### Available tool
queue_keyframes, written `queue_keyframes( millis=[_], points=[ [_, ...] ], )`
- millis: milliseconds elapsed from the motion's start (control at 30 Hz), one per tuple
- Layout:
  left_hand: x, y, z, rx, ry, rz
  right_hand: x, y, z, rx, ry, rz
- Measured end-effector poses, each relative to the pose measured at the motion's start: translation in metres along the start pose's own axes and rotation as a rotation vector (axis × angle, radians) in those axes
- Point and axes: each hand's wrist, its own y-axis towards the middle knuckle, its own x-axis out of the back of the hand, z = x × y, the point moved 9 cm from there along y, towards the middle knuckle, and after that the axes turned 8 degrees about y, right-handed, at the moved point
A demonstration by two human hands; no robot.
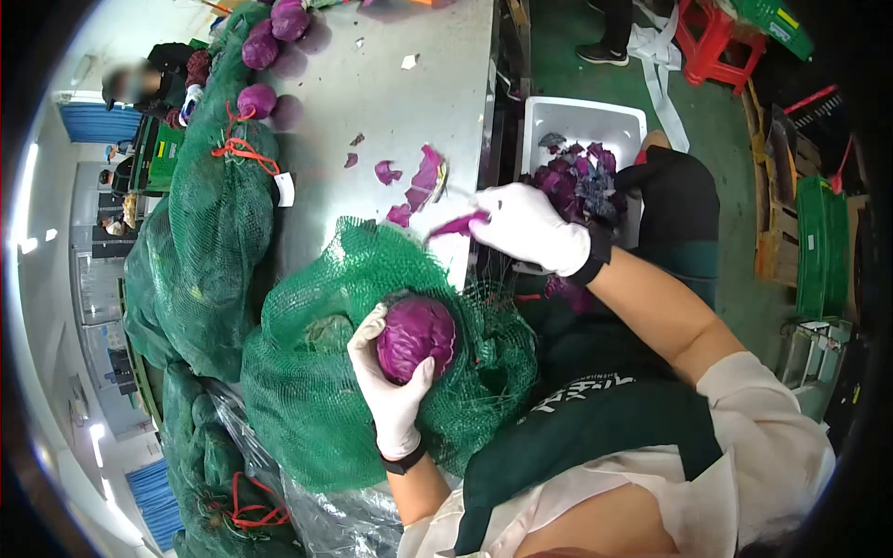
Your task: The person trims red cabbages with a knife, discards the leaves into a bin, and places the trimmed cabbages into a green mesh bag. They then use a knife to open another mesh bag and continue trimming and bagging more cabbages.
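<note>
My left hand [389, 391], in a white glove, grips a round red cabbage [419, 337] over the open green mesh sack [321, 279]. To the right and farther off, my gloved right hand [535, 226] pinches a loose purple cabbage leaf [456, 227] above the edge of the metal table [372, 112]. Torn leaf pieces [425, 179] lie on the table just beyond that hand. Beside it stands a white tub [595, 109] holding a heap of dark purple leaf trimmings [581, 181].
Several whole cabbages [260, 48] sit at the table's far left. Full green mesh sacks [219, 223], one tied with red string [244, 149], line the left side. A red stool [721, 46] and green crates [823, 246] stand right. Another person [167, 79] is at far left.
</note>
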Motion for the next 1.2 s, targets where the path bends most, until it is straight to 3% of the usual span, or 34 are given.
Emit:
queue_keyframes(
  millis=[67,133,200,267,467,533,567,667,733,767,800,867,900,933,1033,1067,1133,1200],
  points=[
    [-0.001,0.001,-0.002,0.011,0.006,0.013,0.021,-0.010,0.022,0.006,-0.106,-0.029],
    [-0.001,0.000,-0.001,0.033,0.013,0.028,0.025,-0.025,0.071,0.176,0.302,-0.019],
    [-0.007,0.004,-0.002,-0.001,0.037,0.106,0.002,-0.047,0.114,0.497,0.094,0.177],
    [-0.011,0.008,-0.008,-0.032,0.072,0.163,-0.028,-0.057,0.118,0.616,-0.060,0.326],
    [-0.015,0.010,-0.019,-0.123,0.293,0.292,-0.025,-0.053,0.120,0.749,-0.170,0.280],
    [-0.017,0.008,-0.029,-0.162,0.381,0.245,-0.005,-0.038,0.105,0.607,0.129,0.103],
    [-0.017,0.006,-0.022,-0.056,0.237,0.217,-0.002,-0.028,0.086,0.466,0.163,0.000],
    [-0.012,0.000,-0.015,-0.018,0.273,0.264,0.009,-0.014,0.031,0.103,0.354,-0.103],
    [-0.007,-0.006,-0.011,0.002,0.282,0.260,0.020,-0.013,0.003,0.035,0.117,-0.145],
    [-0.007,-0.009,-0.008,0.065,0.244,0.271,0.025,-0.017,-0.001,0.147,-0.143,-0.217],
    [-0.007,-0.011,-0.004,0.125,0.205,0.281,0.032,-0.022,0.011,0.047,-0.145,-0.098],
    [-0.007,-0.008,-0.008,0.095,0.247,0.277,0.027,-0.031,0.046,0.150,0.066,-0.073],
    [-0.007,-0.007,-0.011,0.066,0.289,0.272,0.016,-0.037,0.055,0.096,0.282,0.015],
    [-0.005,-0.005,-0.009,0.108,0.200,0.244,-0.004,-0.041,0.059,0.110,0.400,0.180],
    [0.001,0.001,0.003,0.217,-0.156,0.097,-0.031,-0.042,0.063,-0.055,0.535,0.341],
    [-0.001,0.002,-0.002,0.213,-0.148,0.094,-0.031,-0.043,0.070,-0.038,0.547,0.371],
    [0.001,0.005,-0.011,0.191,-0.213,0.029,-0.040,-0.054,0.074,-0.199,0.688,0.476],
    [0.002,0.008,-0.016,0.108,-0.132,0.012,-0.038,-0.055,0.085,-0.057,0.647,0.430]
  ],
)
